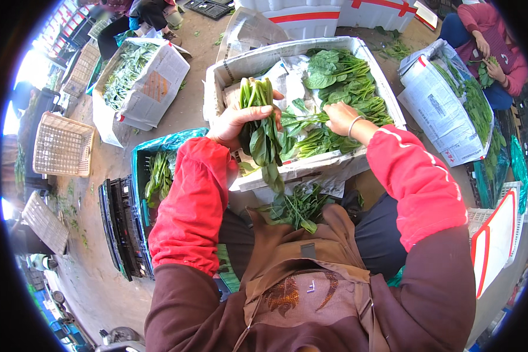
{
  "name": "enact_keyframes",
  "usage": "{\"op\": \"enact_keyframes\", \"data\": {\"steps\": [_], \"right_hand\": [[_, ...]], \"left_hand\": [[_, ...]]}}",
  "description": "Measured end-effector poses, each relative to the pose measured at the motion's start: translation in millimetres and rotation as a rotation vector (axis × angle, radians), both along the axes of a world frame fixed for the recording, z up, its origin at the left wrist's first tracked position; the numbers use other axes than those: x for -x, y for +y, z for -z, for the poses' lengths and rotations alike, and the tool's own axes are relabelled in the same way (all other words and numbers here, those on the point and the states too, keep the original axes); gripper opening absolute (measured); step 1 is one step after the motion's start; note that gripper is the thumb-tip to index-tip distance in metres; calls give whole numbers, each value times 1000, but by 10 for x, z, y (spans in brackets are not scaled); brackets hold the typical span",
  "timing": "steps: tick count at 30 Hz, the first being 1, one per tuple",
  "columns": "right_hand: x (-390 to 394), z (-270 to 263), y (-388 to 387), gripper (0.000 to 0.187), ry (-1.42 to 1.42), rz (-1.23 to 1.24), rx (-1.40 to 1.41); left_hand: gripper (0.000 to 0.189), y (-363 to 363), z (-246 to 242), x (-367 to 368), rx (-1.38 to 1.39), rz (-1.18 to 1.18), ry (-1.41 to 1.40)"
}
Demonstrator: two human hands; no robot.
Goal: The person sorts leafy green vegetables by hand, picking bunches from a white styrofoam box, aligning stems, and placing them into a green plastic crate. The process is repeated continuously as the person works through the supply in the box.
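Note:
My left hand (237, 122) grips a bunch of leafy greens (264, 141), cut stem ends up and leaves hanging down. My right hand (342, 118) is closed around the stems of a few loose leafy greens (306, 122), their leaves pointing towards the left hand. Both hands are above a white foam box (385, 83) lined with newspaper. Inside it, more leafy greens (341, 77) lie piled along the right side, and crumpled newspaper (290, 79) shows at the left. Trimmed leaves and stems (299, 209) rest on the brown apron (308, 255) over my lap.
At the left stand a newspaper-wrapped box of greens (158, 88), a beige plastic basket (64, 145) and a crate lined with teal plastic (136, 176). Another greens box (444, 114) is at the right, where a person (506, 48) holds leaves. White foam boxes (303, 20) stand behind.

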State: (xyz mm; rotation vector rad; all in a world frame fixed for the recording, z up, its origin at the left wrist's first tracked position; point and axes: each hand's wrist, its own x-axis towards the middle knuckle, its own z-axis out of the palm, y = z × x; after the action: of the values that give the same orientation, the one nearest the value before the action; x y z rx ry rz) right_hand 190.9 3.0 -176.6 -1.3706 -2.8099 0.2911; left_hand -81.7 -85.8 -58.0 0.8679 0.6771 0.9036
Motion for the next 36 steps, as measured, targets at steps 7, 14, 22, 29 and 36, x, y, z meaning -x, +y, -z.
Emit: {"op": "enact_keyframes", "data": {"steps": [7,14,22,29,36], "right_hand": [[55,-18,224,18,163,173,163],[120,-612,356,19,669,177,289],[462,-1408,-105,17,943,-25,521],[495,-1642,-245,18,1094,-25,711],[509,-1651,-287,33,1016,-106,496]], "left_hand": [[40,59,94,70,0,-187,285],[37,140,205,42,-7,-231,510],[34,118,52,-178,-208,-222,278],[39,67,-78,-285,-187,-78,131],[30,60,26,-264,-195,-147,184]]}}
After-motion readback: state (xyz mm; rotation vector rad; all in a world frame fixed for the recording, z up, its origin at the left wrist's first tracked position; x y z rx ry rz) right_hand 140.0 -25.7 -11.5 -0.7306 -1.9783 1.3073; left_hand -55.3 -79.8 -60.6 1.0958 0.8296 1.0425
